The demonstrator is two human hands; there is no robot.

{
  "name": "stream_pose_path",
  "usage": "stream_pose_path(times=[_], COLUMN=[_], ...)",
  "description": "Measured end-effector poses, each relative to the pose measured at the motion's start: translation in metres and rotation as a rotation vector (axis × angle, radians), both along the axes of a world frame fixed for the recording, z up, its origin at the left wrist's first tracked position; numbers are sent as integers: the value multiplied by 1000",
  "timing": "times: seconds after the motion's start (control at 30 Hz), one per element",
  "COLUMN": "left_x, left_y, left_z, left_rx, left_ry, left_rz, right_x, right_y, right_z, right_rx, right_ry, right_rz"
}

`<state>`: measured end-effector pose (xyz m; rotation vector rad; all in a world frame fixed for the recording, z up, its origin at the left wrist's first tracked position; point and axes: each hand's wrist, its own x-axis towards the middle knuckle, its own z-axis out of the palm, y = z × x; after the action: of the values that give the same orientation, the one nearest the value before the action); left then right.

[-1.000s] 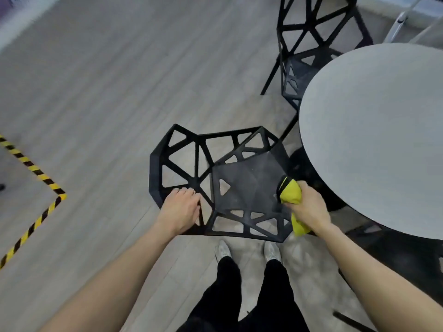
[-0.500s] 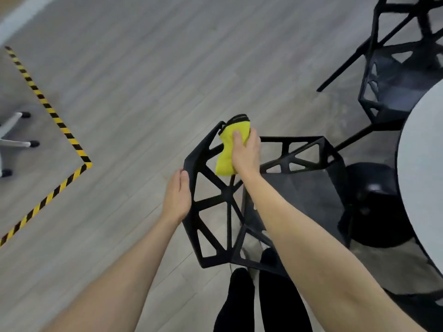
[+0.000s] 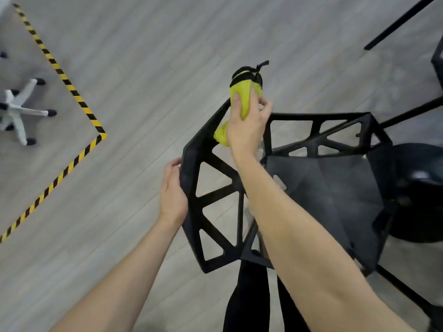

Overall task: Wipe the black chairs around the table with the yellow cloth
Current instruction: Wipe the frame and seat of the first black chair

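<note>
Your right hand (image 3: 245, 127) grips the bunched yellow cloth w/ black trim (image 3: 245, 97), pressing it on the top corner of the black open-lattice plastic chair's (image 3: 323, 188) backrest; cloth's upper end sticks up past the frame. Your left hand (image 3: 172, 192) holds the backrest's outer edge, fingers wrapped round the rim. Chair stands on grey wood-look flooring (image 3: 155, 56), right in front of your legs. Yellow-black hazard tape (image 3: 69, 87) runs across the floor at left, w/ a white caster-wheel chair base (image 3: 19, 111) beyond it. Round black table pedestal (image 3: 417, 192) sits just beside the chair at right.

Grey wood floor (image 3: 167, 44) carries black chair (image 3: 323, 188), striped tape (image 3: 72, 89), castor base (image 3: 19, 111).
</note>
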<state>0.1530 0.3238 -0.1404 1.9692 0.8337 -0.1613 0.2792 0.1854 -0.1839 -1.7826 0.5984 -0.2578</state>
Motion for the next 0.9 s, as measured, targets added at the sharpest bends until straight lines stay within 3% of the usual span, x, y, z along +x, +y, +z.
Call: stream_pose_path(times=[0.13,0.2,0.27,0.37,0.43,0.6,0.67,0.73,0.77,0.83,0.9], left_x=[-3,-5,-5,-5,-4,-4,-5,-5,-5,2,21], left_y=[2,2,4,8,8,4,7,8,7,7,8], left_z=[-3,-1,-1,-4,-2,4,1,3,7,20,31], left_rx=[-17,-17,-20,-35,-26,-26,-5,10,18,24,60], left_ry=[-35,-21,-24,20,31,5,34,105,138,184,188], left_rz=[25,32,-39,-76,-83,-8,-79,-136,-171,-258,-330], right_x=[-121,-139,-100,-24,-26,-156,-123,-67,-46,-23,-13], right_y=[48,44,23,0,15,37,12,-22,-43,-79,-96], right_z=[29,23,7,-3,2,20,-8,-42,-56,-71,-66], right_rx=[-63,-103,-135,-110,-27,-4,1,234,370,524,507], right_ry=[-266,-344,-345,-169,-60,-252,-72,300,396,409,362], right_rz=[474,580,548,156,25,551,449,112,-46,-192,-197])
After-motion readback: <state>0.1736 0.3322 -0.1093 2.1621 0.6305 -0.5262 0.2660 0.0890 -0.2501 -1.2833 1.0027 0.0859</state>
